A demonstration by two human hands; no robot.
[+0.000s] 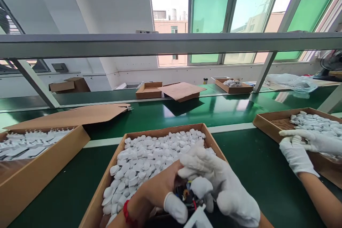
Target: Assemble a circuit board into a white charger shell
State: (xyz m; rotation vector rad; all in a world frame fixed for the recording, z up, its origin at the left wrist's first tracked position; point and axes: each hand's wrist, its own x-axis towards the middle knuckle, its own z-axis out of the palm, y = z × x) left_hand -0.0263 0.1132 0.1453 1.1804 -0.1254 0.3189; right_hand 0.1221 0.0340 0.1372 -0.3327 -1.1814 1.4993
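Note:
My left hand (156, 188), bare but for a white cover on the thumb and with a red cord at the wrist, curls around a small electronic assembly (187, 194). Dark parts, coloured wires and a pale angular plastic piece (199, 219) show on it. My right hand (227, 185), in a white glove, closes over the same assembly from the other side. A rounded white shape between the hands could be a cap or a gloved fingertip; I cannot tell. Both hands are over the near right part of a cardboard box (107, 181) full of small white plastic caps (149, 160).
At left, a cardboard box (53, 160) holds white plug-like parts. To the right, a co-worker's gloved hands (299, 149) are at another box (269, 126) of white pieces. A metal rail (171, 44) crosses above the green bench (235, 160); cardboard sheets and trays lie behind.

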